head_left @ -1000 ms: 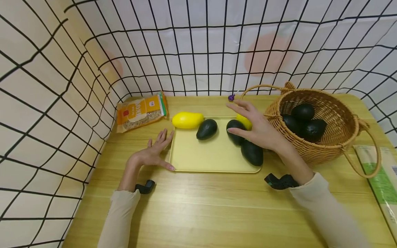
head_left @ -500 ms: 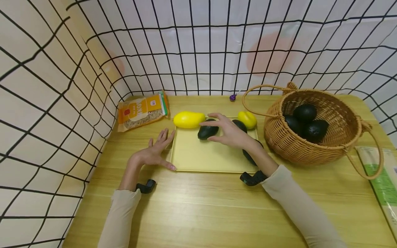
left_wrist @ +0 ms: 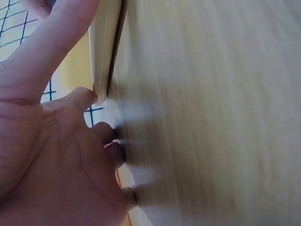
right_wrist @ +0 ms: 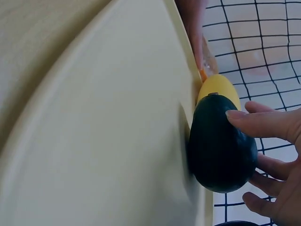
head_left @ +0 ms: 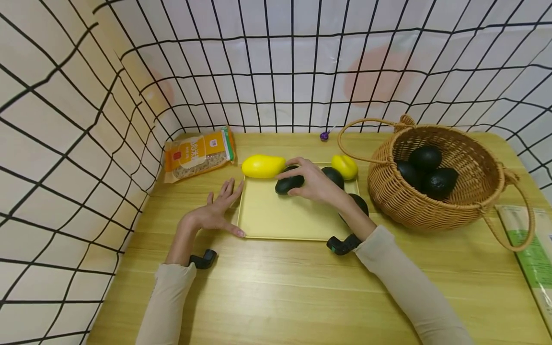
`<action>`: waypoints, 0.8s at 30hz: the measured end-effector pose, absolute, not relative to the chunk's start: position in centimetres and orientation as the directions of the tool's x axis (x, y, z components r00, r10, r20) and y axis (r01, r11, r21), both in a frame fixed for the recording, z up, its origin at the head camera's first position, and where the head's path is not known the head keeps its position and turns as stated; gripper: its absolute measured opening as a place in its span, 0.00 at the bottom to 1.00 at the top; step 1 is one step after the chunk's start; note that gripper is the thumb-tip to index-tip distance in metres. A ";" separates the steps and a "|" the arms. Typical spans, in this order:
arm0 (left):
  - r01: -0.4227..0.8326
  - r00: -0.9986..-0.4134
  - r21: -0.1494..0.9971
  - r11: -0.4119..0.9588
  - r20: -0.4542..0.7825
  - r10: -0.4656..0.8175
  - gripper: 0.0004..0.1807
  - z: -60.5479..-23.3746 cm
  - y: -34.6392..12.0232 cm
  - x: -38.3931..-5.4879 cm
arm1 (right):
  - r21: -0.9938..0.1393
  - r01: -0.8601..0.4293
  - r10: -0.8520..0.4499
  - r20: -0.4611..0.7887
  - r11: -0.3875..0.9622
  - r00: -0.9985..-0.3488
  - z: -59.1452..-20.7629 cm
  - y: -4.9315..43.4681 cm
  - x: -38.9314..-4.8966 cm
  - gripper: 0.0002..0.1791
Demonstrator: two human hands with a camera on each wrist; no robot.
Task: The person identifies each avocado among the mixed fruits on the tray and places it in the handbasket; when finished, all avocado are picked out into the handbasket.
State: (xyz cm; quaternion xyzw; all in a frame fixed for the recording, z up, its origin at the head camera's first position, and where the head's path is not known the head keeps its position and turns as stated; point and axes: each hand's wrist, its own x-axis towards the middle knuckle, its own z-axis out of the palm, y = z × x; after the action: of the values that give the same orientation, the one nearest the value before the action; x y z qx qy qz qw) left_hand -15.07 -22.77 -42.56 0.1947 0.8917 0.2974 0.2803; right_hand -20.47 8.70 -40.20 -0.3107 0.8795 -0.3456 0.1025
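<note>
While pinching the avocado (right_wrist: 220,148) with right hand (head_left: 314,183) and resting spread left hand (head_left: 213,214) at the tray (head_left: 280,218), judged it firm, likely slippery, best held around the broad middle

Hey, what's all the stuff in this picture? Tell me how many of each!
Wooden table: 1, yellow-brown, lower part
Flat rectangular tray: 1, pale yellow, mid-table
Woven wicker basket: 1, brown, right
Pinched pear-shaped avocado: 1, dark green, tray's far left
Other avocados: 5 visible, dark green, 2 at tray's right, 3 in basket
Oblong mango-like fruit: 1, yellow, tray's far-left corner
Rounded fruit: 1, yellow, tray's far-right corner
Plastic grain packet: 1, orange, far left
Flat plastic packet: 1, green-white, right edge
Small round thing: 1, purple, table's far edge
Wire grid: 3 sides, black, left, back, right
Wrist devices: 2, black, by sleeves
Fabric sleeves: 2, beige, lower left, lower right
Left grip: 1, bare, tray's left edge
Right grip: 1, bare, on pinched avocado
</note>
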 end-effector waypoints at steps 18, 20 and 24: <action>0.183 -0.766 0.643 0.743 -0.381 0.518 0.77 -42.7 -22.8 -15.0 | -0.627 -0.528 -0.660 0.029 0.572 -0.750 -40.4 8.2 -21.2 0.21; 0.185 -0.766 0.643 0.743 -0.379 0.519 0.77 -42.7 -22.8 -15.0 | -0.630 -0.524 -0.658 0.027 0.573 -0.752 -40.5 8.3 -21.2 0.20; 0.183 -0.767 0.647 0.740 -0.377 0.519 0.77 -42.8 -22.8 -15.1 | -0.629 -0.524 -0.655 0.030 0.574 -0.755 -40.5 8.4 -21.2 0.20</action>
State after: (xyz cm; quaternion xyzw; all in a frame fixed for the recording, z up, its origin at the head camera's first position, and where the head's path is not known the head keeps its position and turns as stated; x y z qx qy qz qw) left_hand -15.11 -22.82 -42.77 0.1971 0.8901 0.3018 0.2787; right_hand -21.17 8.36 -40.51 -0.3345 0.8812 -0.3176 0.1033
